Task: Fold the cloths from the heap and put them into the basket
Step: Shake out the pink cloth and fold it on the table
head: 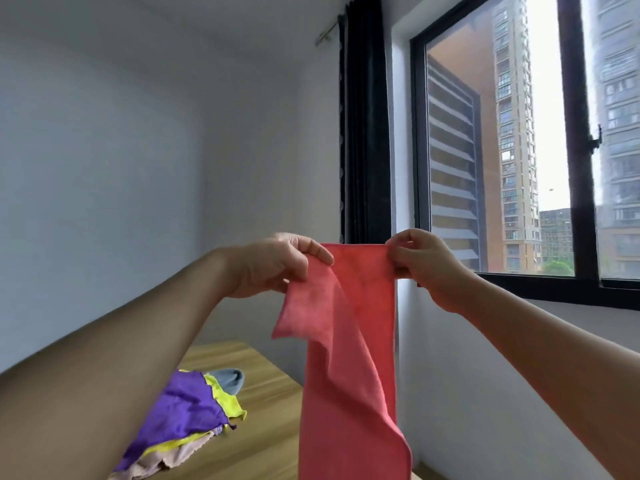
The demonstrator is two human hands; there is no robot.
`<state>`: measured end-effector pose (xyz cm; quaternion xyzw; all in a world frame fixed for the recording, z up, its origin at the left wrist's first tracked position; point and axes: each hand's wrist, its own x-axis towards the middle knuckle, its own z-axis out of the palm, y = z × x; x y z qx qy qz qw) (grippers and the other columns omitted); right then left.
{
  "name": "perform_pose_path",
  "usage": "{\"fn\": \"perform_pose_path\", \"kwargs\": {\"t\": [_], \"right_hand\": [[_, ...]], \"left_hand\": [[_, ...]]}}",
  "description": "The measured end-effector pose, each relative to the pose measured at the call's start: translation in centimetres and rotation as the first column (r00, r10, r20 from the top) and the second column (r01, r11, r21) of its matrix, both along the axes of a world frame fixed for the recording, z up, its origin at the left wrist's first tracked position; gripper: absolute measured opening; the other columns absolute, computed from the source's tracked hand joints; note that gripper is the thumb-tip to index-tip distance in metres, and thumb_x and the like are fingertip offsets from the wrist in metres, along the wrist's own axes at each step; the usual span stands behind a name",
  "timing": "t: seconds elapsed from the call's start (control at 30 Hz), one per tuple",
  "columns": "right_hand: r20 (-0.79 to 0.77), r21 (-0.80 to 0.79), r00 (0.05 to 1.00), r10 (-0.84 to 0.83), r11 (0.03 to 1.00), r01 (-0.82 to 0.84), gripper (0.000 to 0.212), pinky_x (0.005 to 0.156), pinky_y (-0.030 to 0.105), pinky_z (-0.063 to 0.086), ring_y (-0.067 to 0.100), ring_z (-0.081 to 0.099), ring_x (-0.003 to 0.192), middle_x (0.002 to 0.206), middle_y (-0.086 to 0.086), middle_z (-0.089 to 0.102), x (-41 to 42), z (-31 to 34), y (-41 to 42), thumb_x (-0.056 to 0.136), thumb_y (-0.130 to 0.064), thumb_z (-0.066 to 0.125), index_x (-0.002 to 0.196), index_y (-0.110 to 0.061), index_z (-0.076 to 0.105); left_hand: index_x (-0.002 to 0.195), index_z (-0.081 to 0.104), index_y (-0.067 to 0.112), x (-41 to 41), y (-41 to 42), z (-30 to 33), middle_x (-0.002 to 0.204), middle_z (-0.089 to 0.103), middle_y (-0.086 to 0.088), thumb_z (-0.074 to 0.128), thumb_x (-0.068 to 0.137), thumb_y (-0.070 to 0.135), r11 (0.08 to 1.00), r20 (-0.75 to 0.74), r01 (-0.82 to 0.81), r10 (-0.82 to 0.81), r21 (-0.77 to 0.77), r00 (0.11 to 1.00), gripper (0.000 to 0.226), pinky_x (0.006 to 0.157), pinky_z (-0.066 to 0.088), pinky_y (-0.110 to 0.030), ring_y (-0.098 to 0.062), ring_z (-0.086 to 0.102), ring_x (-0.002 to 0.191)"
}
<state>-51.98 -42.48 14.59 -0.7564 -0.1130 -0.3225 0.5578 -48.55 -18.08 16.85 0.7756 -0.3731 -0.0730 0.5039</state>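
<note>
While both hands pinch its top corners, left hand (273, 266) and right hand (427, 266), a coral-red cloth (349, 358) hangs doubled lengthwise above the heap (187, 407).

- Two bare forearms show, one entering from each lower corner and meeting in front of the window (498, 161).
- The left hand (273, 265) wears no glove, ring or watch; its wrist, left of the window, is uncovered.
- The right hand (427, 265), below the window's lower left corner, is equally bare, with no band or jewellery at the wrist.
- No sleeve edge shows on either arm up to the picture's border.
- Fingernails are short and unpainted where visible.
</note>
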Motion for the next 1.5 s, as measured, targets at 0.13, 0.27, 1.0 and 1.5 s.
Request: {"fn": "perform_pose_path", "kwargs": {"t": [0.13,0.27,1.0,1.5], "right_hand": [[0.118,-0.089,0.993,-0.027,0.995,0.037,0.017,0.037,0.012,0.036,0.020,0.050,0.060,0.082,0.010,0.053,-1.5,0.5,0.1,0.093,0.005,0.045,0.102,-0.009,0.050],[0.168,-0.143,0.985,-0.045,0.987,0.069,0.037,0.049,0.021,0.040,0.019,0.045,0.058,0.069,0.010,0.053,-1.9,0.5,0.7,0.078,0.018,0.034,0.068,-0.007,0.058],[0.163,-0.289,0.985,-0.048,0.953,0.094,0.017,0.081,0.030,0.052,0.012,0.059,0.086,0.097,-0.008,0.060,1.5,-3.8,4.2,0.077,-0.034,0.077,0.088,-0.027,0.066],[0.037,0.039,0.997,0.061,0.997,-0.062,0.018,0.070,0.042,0.048,0.021,0.047,0.065,0.061,0.000,0.053,3.6,-5.2,3.8,0.073,-0.013,0.062,0.059,-0.023,0.056]], "left_hand": [[0.108,0.062,0.009,-1.8,-0.5,1.7,0.095,0.059,-0.009,0.043,0.054,-0.006,0.999,0.007,-0.013,0.012,0.037,1.000,0.059,0.073,0.054,-0.034,-0.018,0.059,0.082],[0.114,0.058,0.005,-3.0,-1.2,2.4,0.105,0.062,-0.016,0.029,0.065,-0.021,0.998,-0.033,-0.002,0.004,0.064,0.999,0.063,0.082,0.056,-0.044,-0.028,0.064,0.101],[0.051,0.044,0.015,-0.8,-0.4,1.2,0.032,0.042,0.002,0.067,0.085,0.036,0.790,0.473,-0.612,0.522,0.046,0.710,0.047,0.044,0.032,-0.022,-0.019,0.037,0.037],[0.077,0.060,0.023,-0.3,2.1,-2.1,0.077,0.061,0.006,0.044,0.088,0.033,0.551,0.862,-0.817,0.319,0.168,0.393,0.022,0.059,0.037,-0.028,-0.019,0.058,0.077]]}}
